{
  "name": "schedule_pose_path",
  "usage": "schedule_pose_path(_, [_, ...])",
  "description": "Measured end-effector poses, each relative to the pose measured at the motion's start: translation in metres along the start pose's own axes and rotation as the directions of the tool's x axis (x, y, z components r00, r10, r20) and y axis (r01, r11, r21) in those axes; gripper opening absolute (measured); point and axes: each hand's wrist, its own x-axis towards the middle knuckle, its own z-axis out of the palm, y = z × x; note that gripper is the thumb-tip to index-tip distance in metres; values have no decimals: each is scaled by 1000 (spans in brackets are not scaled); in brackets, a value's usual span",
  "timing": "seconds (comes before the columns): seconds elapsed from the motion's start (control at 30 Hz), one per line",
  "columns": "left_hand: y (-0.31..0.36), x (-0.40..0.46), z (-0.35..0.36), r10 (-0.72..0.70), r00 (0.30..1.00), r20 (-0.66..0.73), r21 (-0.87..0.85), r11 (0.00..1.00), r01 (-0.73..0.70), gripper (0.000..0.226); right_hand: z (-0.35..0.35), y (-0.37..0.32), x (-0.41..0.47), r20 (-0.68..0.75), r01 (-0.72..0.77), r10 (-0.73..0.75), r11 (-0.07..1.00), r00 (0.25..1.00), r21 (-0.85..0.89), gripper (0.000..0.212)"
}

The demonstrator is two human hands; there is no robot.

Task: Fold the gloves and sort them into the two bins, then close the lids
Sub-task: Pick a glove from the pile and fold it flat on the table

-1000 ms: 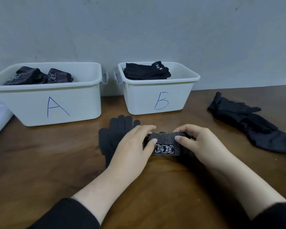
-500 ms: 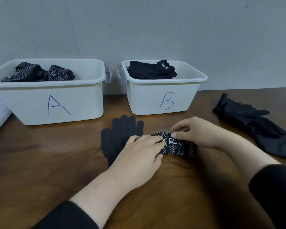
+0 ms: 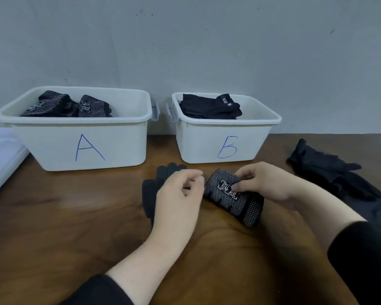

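Observation:
A folded black glove with white dots [image 3: 246,208] lies tilted on the brown table in front of bin B [image 3: 224,123]. My right hand [image 3: 268,183] pinches its upper edge with thumb and fingers. My left hand [image 3: 178,199] hovers just left of that glove with loosely curled fingers and holds nothing. Under it lies a plain black glove [image 3: 150,194], flat, with its fingers toward the bins. Bin A [image 3: 75,122] holds folded dotted gloves [image 3: 64,106]. Bin B holds folded plain black gloves [image 3: 209,105]. Both bins stand without lids.
A loose pile of plain black gloves [image 3: 330,175] lies at the right side of the table. A white lid [image 3: 2,155] rests at the far left edge. The bins stand against a grey wall.
My left hand has come off the dotted glove and drawn back slightly left. My right hand has turned the folded glove so that it lies at an angle.

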Motion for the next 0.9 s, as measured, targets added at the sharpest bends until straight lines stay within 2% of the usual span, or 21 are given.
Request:
schedule_pose_path(0.07, [7,1,1,-213,974,-73,-225,955,192,14,0,2,-9,-124,23,5,975,992,220,11])
schedule_pose_path(0.17, [17,-1,3,-429,900,73,-472,780,410,14,7,-8,-23,-194,88,-21,934,981,346,11])
schedule_pose_path(0.27, [32,-4,3,-462,835,299,-579,608,544,16,16,-27,-33,-228,140,-56,918,972,371,11])
schedule_pose_path(0.33, [35,-1,0,-445,819,362,-599,562,570,20,23,-39,-38,-226,153,-68,910,972,385,13])
schedule_pose_path(0.43, [35,5,-7,-444,803,399,-595,541,595,22,30,-49,-44,-212,134,-43,888,976,439,23])
schedule_pose_path(0.5, [37,8,-12,-441,792,423,-594,525,610,21,32,-54,-47,-175,103,-9,837,985,538,26])
schedule_pose_path(0.63, [42,14,-16,-418,786,456,-608,499,617,23,31,-58,-53,70,-27,-35,690,997,723,37])
schedule_pose_path(0.7, [43,17,-20,-406,798,446,-587,540,603,23,29,-58,-54,115,-58,-43,662,992,747,39])
schedule_pose_path(0.8, [42,21,-27,-371,837,401,-515,665,541,21,28,-58,-53,75,-39,-24,668,997,743,40])
schedule_pose_path(0.9, [42,25,-35,-337,859,385,-467,731,497,21,30,-60,-48,48,-13,-30,696,998,718,37])
